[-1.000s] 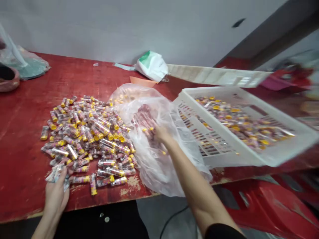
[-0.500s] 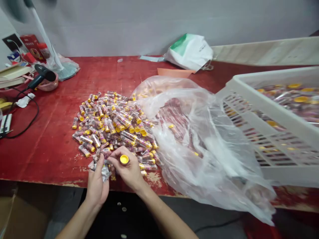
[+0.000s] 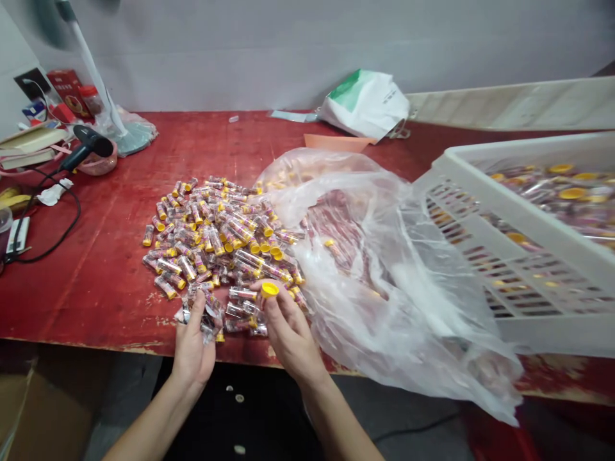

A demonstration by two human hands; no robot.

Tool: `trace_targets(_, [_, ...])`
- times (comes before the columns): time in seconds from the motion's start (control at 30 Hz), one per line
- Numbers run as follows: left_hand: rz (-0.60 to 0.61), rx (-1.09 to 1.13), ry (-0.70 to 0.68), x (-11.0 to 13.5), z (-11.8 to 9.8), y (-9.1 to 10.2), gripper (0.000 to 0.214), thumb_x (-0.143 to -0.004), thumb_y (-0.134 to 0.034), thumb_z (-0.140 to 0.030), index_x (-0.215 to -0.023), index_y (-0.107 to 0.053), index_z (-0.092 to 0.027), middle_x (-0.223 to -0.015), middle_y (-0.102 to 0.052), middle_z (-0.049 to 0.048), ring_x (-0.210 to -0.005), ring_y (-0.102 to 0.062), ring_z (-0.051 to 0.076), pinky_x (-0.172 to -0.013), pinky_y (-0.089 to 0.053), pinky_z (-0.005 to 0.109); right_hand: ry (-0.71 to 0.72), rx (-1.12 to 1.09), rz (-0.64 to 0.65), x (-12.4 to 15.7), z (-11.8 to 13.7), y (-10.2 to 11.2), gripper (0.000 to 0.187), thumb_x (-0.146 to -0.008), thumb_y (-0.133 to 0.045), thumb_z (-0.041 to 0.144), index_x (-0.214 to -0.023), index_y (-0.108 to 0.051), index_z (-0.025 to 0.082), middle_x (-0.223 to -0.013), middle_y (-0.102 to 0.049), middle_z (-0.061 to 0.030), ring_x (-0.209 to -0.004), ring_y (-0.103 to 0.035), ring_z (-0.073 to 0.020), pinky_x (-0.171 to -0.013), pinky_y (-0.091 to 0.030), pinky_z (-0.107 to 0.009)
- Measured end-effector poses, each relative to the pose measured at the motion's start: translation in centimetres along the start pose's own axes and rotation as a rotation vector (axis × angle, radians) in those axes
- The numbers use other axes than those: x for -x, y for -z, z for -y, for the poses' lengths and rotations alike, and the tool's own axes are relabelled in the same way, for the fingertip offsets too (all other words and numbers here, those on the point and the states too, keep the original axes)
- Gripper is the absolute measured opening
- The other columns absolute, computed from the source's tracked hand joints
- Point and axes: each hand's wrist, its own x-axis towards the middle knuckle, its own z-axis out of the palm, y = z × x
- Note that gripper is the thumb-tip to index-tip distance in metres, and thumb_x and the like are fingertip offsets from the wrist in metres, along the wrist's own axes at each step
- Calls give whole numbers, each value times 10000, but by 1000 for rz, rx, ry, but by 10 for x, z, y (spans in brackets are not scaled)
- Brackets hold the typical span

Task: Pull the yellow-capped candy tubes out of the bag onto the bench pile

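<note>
My left hand is closed around a bunch of crumpled, shiny printed plastic wrappers, its thumb pressed on top. To its right, my right hand pinches a small tube with a round yellow cap facing up; most of the tube is hidden by the fingers. Just beyond both hands lies a heap of small clear tubes with yellow caps and purplish printing. Several of these tubes lie close to my right fingertips, between the two hands.
A large translucent plastic bag with more tubes in it spreads right of the heap. Behind it stands a white slatted crate of larger yellow-capped tubes. At the left are a barcode scanner, its black cable, and a lamp base.
My right hand has moved right, away from my left hand, carrying the yellow-capped tube. My left hand still grips the wrappers. The camera view has shifted slightly.
</note>
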Motion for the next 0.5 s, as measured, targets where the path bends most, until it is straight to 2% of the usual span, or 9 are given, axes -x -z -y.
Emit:
trace_targets(0.1, [45, -10, -1, 5, 2, -1, 318, -644, -870, -282, -859, -667, -165, -730, -652, -29, -591, -583, 88, -491, -450, 199, -41, -154, 52, 12, 10, 2, 227, -931, -609, 430, -1122, -629, 310, -829, -565, 8, -710, -514, -125, -672, -460, -231])
trace_targets(0.2, [120, -31, -18, 9, 7, -3, 333, -657, -861, -297, -907, -683, -166, -849, -714, 8, -663, -633, 108, -522, -462, 202, -19, -210, 7, 17, 11, -5, 239, -910, -654, 386, -1137, -619, 317, -906, -594, 6, -755, -560, -117, -716, -495, -226])
trace_targets(0.3, [141, -55, -2, 12, 10, -2, 383, -675, -850, -308, -999, -686, -187, -974, -732, 26, -766, -670, 128, -552, -474, 199, 30, -166, -72, 17, 5, -8, 235, -887, -695, 326, -1110, -635, 289, -963, -640, -9, -815, -616, -122, -766, -527, -229])
trace_targets(0.5, [132, -62, 66, 17, 9, 0, 422, -632, -876, -323, -968, -658, -189, -898, -718, -1, -686, -651, 121, -514, -491, 206, 258, 32, -231, 28, -5, -4, 313, -877, -687, 174, -1159, -651, 306, -1076, -672, -40, -903, -673, -167, -774, -576, -281])
